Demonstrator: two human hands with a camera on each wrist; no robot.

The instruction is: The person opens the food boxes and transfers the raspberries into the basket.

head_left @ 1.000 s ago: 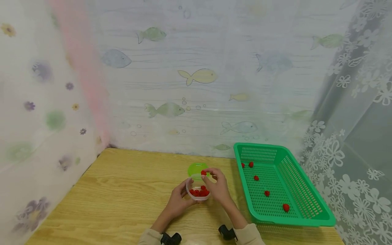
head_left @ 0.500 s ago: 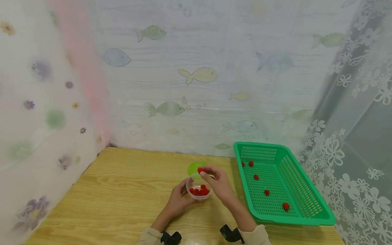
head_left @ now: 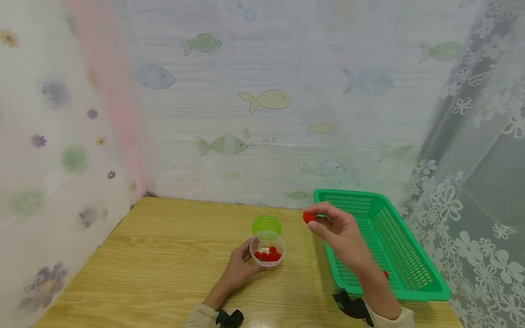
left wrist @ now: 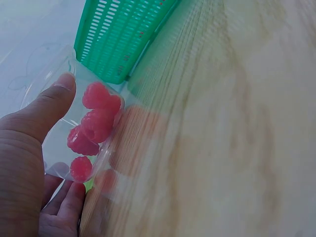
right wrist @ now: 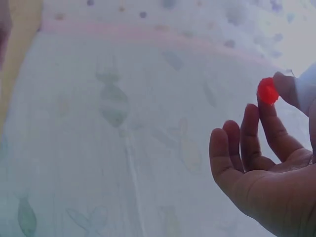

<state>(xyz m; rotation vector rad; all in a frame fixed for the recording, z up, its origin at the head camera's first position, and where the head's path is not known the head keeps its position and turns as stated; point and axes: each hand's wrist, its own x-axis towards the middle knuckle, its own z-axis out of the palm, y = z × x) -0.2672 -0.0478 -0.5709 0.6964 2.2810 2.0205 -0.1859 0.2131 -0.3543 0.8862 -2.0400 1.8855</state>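
My left hand point(head_left: 242, 265) grips a clear plastic container point(head_left: 266, 237) on the table, its thumb and fingers around the side. Several raspberries point(left wrist: 97, 124) lie inside it, seen through the wall in the left wrist view. My right hand point(head_left: 344, 234) pinches one raspberry point(head_left: 309, 217) between thumb and fingertips, raised beside the left edge of the green basket point(head_left: 414, 255). In the right wrist view that raspberry point(right wrist: 268, 91) is held up, the other fingers loosely bent. Most raspberries in the basket are hidden behind the right hand and forearm; one raspberry point(head_left: 385, 274) partly shows.
A lime-green round lid point(head_left: 266, 224) lies on the wooden table point(head_left: 172, 246) just behind the container. The basket stands at the table's right side. A fish-patterned curtain point(head_left: 262, 150) hangs along the back edge, with more curtains at both sides.
My right hand has moved right, away from above the container toward the basket, with the raspberry still pinched. The left hand and container have stayed nearly in place.
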